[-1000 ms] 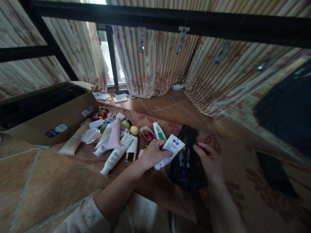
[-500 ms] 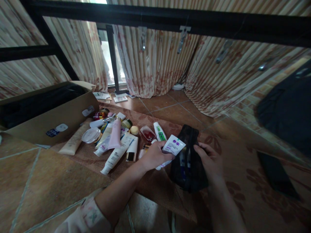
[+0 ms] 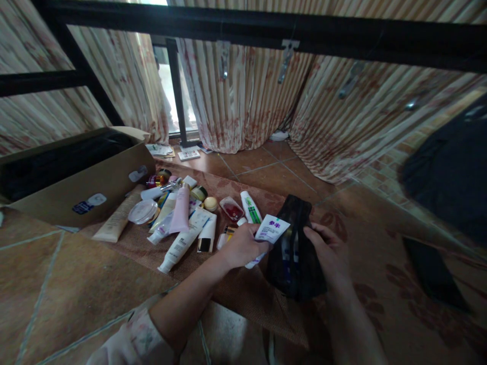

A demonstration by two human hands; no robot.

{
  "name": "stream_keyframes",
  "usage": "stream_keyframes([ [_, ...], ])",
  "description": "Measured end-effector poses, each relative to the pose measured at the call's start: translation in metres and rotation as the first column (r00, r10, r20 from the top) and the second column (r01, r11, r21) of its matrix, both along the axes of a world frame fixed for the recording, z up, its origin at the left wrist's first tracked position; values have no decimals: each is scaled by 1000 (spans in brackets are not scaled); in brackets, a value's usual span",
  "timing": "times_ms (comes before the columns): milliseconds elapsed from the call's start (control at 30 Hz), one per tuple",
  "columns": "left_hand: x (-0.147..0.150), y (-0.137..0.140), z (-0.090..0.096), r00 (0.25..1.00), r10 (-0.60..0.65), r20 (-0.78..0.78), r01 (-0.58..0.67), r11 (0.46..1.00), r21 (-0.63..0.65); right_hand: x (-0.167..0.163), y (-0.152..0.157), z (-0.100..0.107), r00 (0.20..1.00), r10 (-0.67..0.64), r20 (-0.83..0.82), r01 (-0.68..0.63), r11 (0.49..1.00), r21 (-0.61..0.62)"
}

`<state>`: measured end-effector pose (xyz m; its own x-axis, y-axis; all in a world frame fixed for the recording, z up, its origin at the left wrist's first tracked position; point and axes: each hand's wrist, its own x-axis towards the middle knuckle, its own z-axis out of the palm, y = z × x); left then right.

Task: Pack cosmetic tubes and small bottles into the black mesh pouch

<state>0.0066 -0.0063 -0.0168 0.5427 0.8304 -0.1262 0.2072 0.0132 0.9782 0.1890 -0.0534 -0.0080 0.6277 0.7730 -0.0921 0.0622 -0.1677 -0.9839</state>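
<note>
My left hand point(image 3: 243, 247) is closed on a white toothpaste tube point(image 3: 273, 227) with purple lettering, its flat end tilted up to the right. Just right of it lies a black mesh pouch point(image 3: 294, 253), through which some blue and white items show. My right hand point(image 3: 327, 248) grips the pouch's right edge, thumb on top and the other fingers partly hidden. Beyond my left hand rest a white tube point(image 3: 250, 207) with green print and a clear case point(image 3: 232, 209) with red contents. A pink tube point(image 3: 180, 210) lies on several other tubes and jars to the left.
A cardboard box point(image 3: 114, 190) with black material inside stands at the left. All the toiletries lie on a brown patterned mat point(image 3: 144, 253). A dark flat phone-like slab point(image 3: 436, 274) is at the right. Curtains point(image 3: 243, 101) hang behind, under a black metal bar point(image 3: 258, 30).
The toothpaste tube in my left hand has dipped slightly, its flat end now a little lower. My right hand and the pouch have hardly moved.
</note>
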Motion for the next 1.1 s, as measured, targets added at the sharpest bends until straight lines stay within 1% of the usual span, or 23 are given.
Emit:
stream_keyframes([
  [100, 0, 1, -2, 1000, -17, 11, 16, 999, 35, 1, 0, -1, 999, 6, 33, -6, 1000, 4],
  [200, 0, 1, -4, 999, -36, 36, 33, 997, 66, 1, 0, -1, 999, 8, 32, -8, 1000, -1],
  [333, -1, 2, -6, 995, -80, 51, 77, 995, 56, 1, 0, -2, 1000, -2, 7, 2, 1000, -15],
  [433, -1, 2, -8, 994, -107, 35, 104, 992, 77, 1, -1, -2, 1000, 0, 9, 0, 1000, -4],
  [600, -1, 3, -9, 993, -114, 27, 110, 988, 109, -1, 0, 0, 1000, -15, -18, 15, 1000, -15],
  [833, 0, 2, -7, 989, -131, 65, 125, 988, 91, 0, 0, -1, 997, 7, 74, -8, 1000, 9],
  [967, 0, 1, -6, 986, -149, 76, 142, 986, 89, 1, -1, -3, 997, 12, 73, -13, 1000, 12],
  [1100, 0, 2, -7, 983, -168, 75, 158, 979, 128, 1, -1, -3, 999, 7, 53, -7, 1000, 14],
])
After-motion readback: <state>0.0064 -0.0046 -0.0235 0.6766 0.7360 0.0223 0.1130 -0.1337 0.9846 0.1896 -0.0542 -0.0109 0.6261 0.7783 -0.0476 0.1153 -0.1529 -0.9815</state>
